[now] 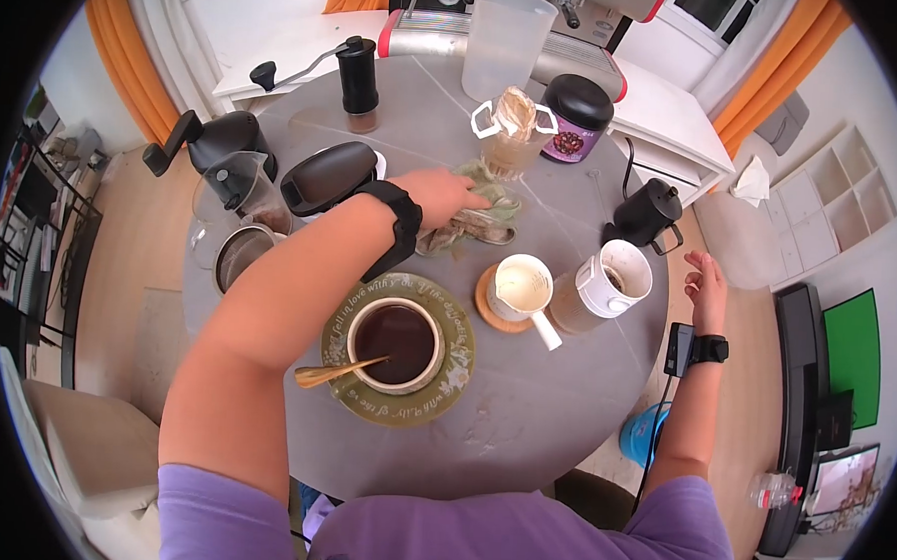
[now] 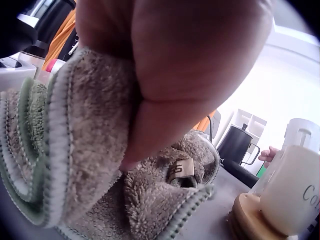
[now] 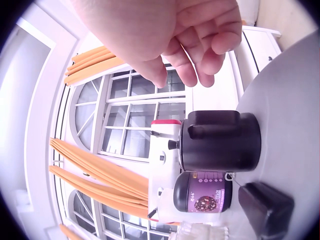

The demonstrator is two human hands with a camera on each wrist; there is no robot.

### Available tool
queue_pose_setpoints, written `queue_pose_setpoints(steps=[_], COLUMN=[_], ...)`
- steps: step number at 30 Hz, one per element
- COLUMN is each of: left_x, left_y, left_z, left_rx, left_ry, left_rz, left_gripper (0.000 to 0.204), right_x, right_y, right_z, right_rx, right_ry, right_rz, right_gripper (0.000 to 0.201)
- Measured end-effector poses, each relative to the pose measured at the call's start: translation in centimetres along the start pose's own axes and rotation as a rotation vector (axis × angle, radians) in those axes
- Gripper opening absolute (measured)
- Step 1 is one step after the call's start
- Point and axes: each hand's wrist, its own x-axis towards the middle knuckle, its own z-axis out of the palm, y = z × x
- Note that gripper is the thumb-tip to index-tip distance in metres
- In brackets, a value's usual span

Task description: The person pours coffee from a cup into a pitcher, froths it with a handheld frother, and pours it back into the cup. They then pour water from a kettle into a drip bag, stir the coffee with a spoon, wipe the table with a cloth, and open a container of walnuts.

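My left hand (image 1: pixel 440 198) grips a crumpled brown and green cloth (image 1: pixel 486 220) on the grey table. In the left wrist view the thumb and palm of the hand (image 2: pixel 185 55) press into the cloth (image 2: pixel 97 135). Loosely bent and holding nothing, my right hand (image 1: pixel 706 289) hovers off the table's right edge; in the right wrist view the hand (image 3: pixel 175 40) is above the black kettle (image 3: pixel 220 142). Behind the cloth stands a glass (image 1: pixel 510 155) with a drip bag in it. A small white handled cup (image 1: pixel 521 286) sits on a wooden coaster (image 1: pixel 491 312).
Nearest me is a cup of dark liquid (image 1: pixel 396 344) with a spoon on a green saucer (image 1: pixel 449 395). A white-topped container (image 1: pixel 609 282) stands right; a purple-labelled jar (image 1: pixel 576 120), clear pitcher (image 1: pixel 507 47) and hand grinder (image 1: pixel 358 84) stand at the back.
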Motion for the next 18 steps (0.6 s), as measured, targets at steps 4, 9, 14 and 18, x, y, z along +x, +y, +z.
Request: queue_pose_setpoints(steps=[4, 9, 14, 18], left_x=[-0.5, -0.6, -0.9, -1.3], left_y=[-0.1, 0.2, 1.1, 1.5], left_z=[-0.4, -1.3, -1.6, -0.6], left_rx=[-0.001, -0.197, -0.211, -0.139], left_ry=[-0.067, -0.131, -0.169, -0.054], left_rz=[0.058, 0.061, 0.033, 0.088], left_gripper=[0.067, 0.055, 0.049, 0.044], right_x=[-0.3, -0.4, -0.5, -0.6], right_y=[-0.2, -0.2, -0.1, 0.0], right_z=[0.0, -0.3, -0.5, -0.5], right_rx=[0.009, 0.01, 0.025, 0.02], right_ry=[0.032, 0.036, 0.033, 0.037], right_rz=[-0.003, -0.009, -0.008, -0.005], right_gripper=[0.034, 0.034, 0.033, 0.033])
